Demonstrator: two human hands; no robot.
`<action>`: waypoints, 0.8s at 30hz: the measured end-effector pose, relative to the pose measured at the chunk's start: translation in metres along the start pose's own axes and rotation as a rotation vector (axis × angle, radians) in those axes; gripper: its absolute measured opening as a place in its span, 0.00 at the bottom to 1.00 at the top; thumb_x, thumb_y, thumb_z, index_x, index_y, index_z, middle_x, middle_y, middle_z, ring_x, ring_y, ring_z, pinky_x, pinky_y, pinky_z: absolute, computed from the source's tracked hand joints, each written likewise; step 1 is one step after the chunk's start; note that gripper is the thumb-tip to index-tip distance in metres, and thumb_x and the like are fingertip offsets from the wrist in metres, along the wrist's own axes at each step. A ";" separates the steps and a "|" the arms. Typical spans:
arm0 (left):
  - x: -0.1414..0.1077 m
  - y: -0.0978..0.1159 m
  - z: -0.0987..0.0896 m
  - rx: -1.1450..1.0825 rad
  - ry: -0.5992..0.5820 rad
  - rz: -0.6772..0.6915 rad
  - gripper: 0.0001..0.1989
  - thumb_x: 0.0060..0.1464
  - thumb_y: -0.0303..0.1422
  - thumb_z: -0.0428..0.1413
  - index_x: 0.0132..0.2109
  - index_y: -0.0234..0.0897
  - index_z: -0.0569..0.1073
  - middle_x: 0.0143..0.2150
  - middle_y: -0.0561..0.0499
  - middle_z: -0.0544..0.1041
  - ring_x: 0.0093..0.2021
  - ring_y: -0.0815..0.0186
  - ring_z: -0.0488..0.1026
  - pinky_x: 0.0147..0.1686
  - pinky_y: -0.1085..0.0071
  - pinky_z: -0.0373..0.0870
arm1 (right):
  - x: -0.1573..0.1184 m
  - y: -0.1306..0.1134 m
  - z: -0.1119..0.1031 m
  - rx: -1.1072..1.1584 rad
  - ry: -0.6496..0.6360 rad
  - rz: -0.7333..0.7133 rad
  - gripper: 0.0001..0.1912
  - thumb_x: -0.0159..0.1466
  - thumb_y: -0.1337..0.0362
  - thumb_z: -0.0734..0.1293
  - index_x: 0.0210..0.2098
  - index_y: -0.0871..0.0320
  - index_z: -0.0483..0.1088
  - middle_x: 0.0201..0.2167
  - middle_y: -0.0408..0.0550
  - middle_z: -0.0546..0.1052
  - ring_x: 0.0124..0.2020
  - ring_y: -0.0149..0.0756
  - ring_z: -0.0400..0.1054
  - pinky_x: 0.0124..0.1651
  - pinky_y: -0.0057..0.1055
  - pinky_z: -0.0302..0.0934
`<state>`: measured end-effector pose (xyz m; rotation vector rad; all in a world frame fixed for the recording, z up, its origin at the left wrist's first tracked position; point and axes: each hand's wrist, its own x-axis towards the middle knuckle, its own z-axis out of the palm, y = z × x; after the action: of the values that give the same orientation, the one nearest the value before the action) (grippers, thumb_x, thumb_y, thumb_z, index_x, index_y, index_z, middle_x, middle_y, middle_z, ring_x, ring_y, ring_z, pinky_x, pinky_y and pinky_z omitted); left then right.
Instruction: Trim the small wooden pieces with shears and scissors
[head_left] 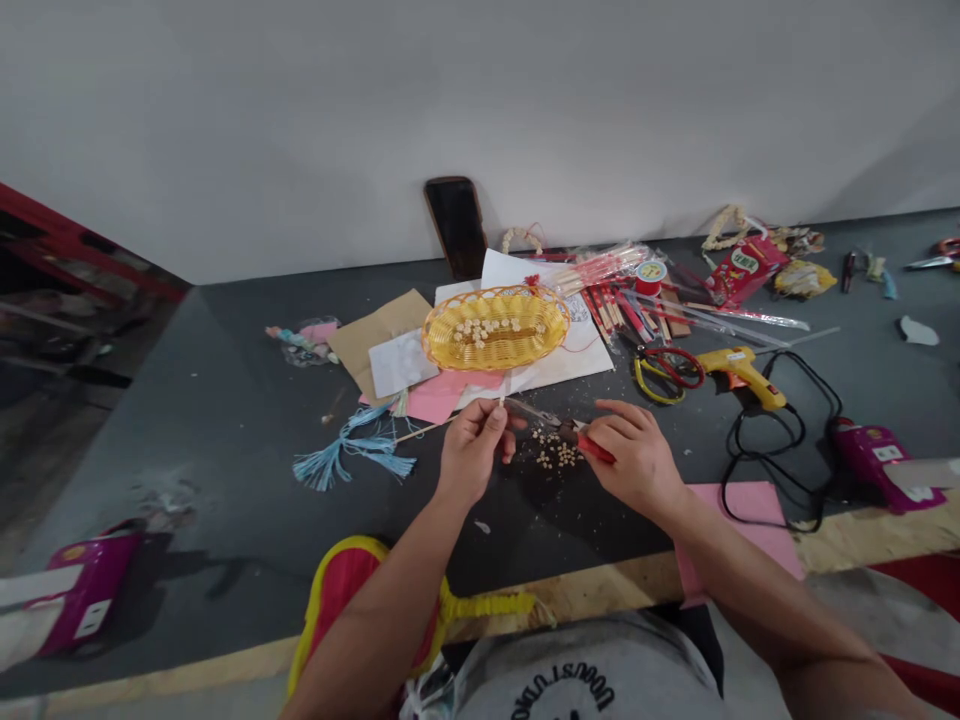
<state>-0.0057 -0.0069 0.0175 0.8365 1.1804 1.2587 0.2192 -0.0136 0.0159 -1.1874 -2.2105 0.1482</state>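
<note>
My left hand [480, 440] is closed, thumb and finger pinched on a small pale piece at the end of a clear strip. To its right, my right hand [630, 450] grips a red-handled tool [596, 448], whose dark metal head is near the clear strip. Small tan beads [556, 450] lie scattered on the dark table between and below the hands. Just beyond the hands stands a yellow woven basket [495, 355] with more pale beads inside. A thin stick with light blue tassels [352, 450] lies left of my left hand.
A yellow glue gun [739, 375] with a black cord and red-and-yellow scissors [664, 375] lie to the right. A phone [456, 225] leans on the wall. Purple boxes [885, 465] sit at both sides. Papers, packaged sticks and a red packet [750, 268] lie behind.
</note>
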 end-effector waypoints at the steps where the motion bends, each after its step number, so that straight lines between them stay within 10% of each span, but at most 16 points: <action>1: 0.000 0.000 0.000 0.009 -0.003 0.004 0.21 0.50 0.48 0.64 0.32 0.35 0.68 0.30 0.50 0.80 0.17 0.76 0.65 0.15 0.78 0.61 | 0.000 0.000 0.000 0.003 -0.005 0.000 0.04 0.65 0.66 0.68 0.32 0.54 0.71 0.36 0.45 0.81 0.54 0.45 0.70 0.54 0.42 0.62; 24: 0.000 -0.003 -0.009 0.039 -0.037 0.006 0.21 0.49 0.48 0.65 0.30 0.37 0.67 0.18 0.57 0.68 0.17 0.76 0.54 0.18 0.77 0.47 | -0.005 0.000 0.009 0.053 -0.251 -0.019 0.10 0.62 0.72 0.65 0.41 0.54 0.72 0.56 0.53 0.74 0.51 0.45 0.70 0.48 0.42 0.68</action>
<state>-0.0136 -0.0084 0.0129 0.8896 1.1768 1.2232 0.2161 -0.0165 0.0065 -1.1723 -2.4165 0.3642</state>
